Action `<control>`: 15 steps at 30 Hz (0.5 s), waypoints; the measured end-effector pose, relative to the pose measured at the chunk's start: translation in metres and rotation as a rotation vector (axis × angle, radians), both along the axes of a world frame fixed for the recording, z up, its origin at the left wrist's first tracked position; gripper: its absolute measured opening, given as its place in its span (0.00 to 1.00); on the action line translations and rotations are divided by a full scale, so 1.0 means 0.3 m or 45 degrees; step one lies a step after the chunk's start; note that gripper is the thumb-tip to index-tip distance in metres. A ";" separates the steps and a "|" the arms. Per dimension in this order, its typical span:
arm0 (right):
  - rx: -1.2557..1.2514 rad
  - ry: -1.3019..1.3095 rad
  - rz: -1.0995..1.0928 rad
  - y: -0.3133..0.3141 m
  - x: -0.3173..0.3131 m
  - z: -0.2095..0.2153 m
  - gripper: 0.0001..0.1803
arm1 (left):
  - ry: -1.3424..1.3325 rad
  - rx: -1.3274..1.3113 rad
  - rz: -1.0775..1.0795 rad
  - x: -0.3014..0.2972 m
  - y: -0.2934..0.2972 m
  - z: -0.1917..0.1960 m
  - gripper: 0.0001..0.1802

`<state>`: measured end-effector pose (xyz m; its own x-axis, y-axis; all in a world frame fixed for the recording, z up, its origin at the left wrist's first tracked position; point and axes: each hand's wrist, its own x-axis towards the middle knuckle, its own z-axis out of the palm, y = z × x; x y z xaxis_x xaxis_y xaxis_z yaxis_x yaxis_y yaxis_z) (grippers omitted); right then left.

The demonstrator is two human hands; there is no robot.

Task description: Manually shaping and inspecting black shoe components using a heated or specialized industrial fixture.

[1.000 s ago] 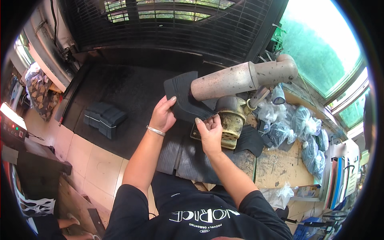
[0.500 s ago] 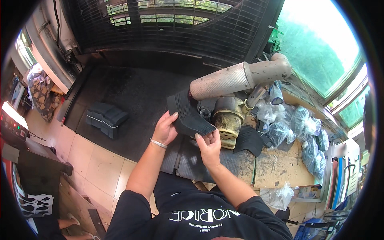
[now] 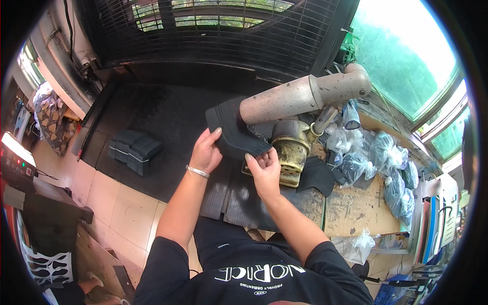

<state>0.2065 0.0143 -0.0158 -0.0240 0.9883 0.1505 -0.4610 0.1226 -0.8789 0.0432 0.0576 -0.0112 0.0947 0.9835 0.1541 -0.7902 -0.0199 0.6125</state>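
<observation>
By the left hand (image 3: 205, 152), thumb and fingers together, the left edge of a bent black stack (image 3: 230, 124) is pinched; by the right hand (image 3: 265, 175), its lower right end is pinched. The stack is held mid-frame, above both hands, slanted from upper left to lower right. Beside it, a fat grey pipe (image 3: 284, 99) is seen; whether they touch cannot be told. A tied black bundle (image 3: 133, 151) is set at centre left.

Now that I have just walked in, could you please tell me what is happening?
A person holds a bent, layered black piece, left grip on its left edge, right grip at its right end, near the end of a silvery pipe. A banded black bundle lies to the left; filled plastic bags sit to the right.
</observation>
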 end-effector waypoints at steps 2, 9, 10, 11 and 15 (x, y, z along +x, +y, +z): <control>-0.028 -0.015 -0.036 0.031 -0.023 0.033 0.18 | -0.014 0.013 0.026 -0.017 0.035 0.018 0.17; 0.037 -0.005 -0.054 0.071 -0.050 0.038 0.18 | 0.019 0.014 0.025 -0.043 0.069 0.052 0.17; 0.032 0.020 -0.025 0.062 -0.049 0.033 0.20 | 0.029 0.024 0.022 -0.045 0.064 0.048 0.18; 0.027 0.046 0.004 0.053 -0.050 0.026 0.22 | 0.029 0.023 0.026 -0.047 0.058 0.040 0.18; 0.050 0.014 -0.020 0.015 -0.049 -0.022 0.28 | 0.025 0.008 0.042 -0.041 0.025 -0.001 0.18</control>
<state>0.1918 0.0187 -0.0225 -0.0066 0.9819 0.1892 -0.4681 0.1642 -0.8683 0.0308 0.0652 -0.0117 0.0653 0.9852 0.1587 -0.7770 -0.0496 0.6275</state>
